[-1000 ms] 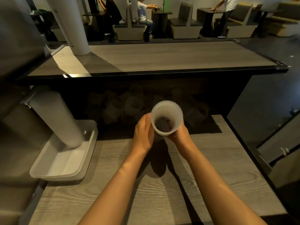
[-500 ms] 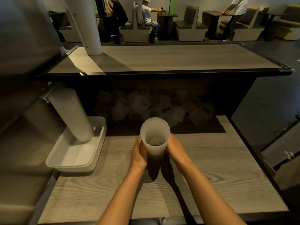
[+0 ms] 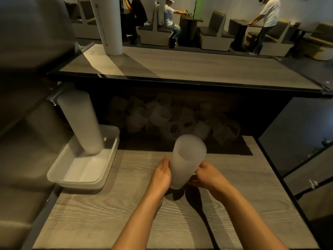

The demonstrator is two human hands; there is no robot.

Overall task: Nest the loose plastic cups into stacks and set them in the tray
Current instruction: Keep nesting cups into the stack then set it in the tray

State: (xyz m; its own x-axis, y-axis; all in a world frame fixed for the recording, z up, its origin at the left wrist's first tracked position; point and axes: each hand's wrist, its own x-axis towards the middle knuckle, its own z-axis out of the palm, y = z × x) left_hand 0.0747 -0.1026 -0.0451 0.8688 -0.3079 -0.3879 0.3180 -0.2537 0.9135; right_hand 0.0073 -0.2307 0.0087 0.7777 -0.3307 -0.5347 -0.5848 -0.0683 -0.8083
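A stack of nested frosted plastic cups (image 3: 186, 163) stands upright on the wooden table (image 3: 126, 213), mouth up. My left hand (image 3: 161, 175) grips its lower left side and my right hand (image 3: 205, 175) grips its lower right side near the base. A clear plastic tray (image 3: 79, 173) sits at the table's left edge, with a tall cup stack (image 3: 81, 123) leaning in it toward the back left. Several loose cups (image 3: 173, 121) lie in a dim heap under the raised counter behind the table.
A raised counter (image 3: 180, 67) with a dark rim overhangs the cup heap, and a white pillar (image 3: 108, 24) stands on its left end. The table drops off at its right edge. People sit and stand at booths far behind.
The stack in my hands has come down and toward me from a raised, tilted hold until it stands on the table. Both hands have slid down to its base.
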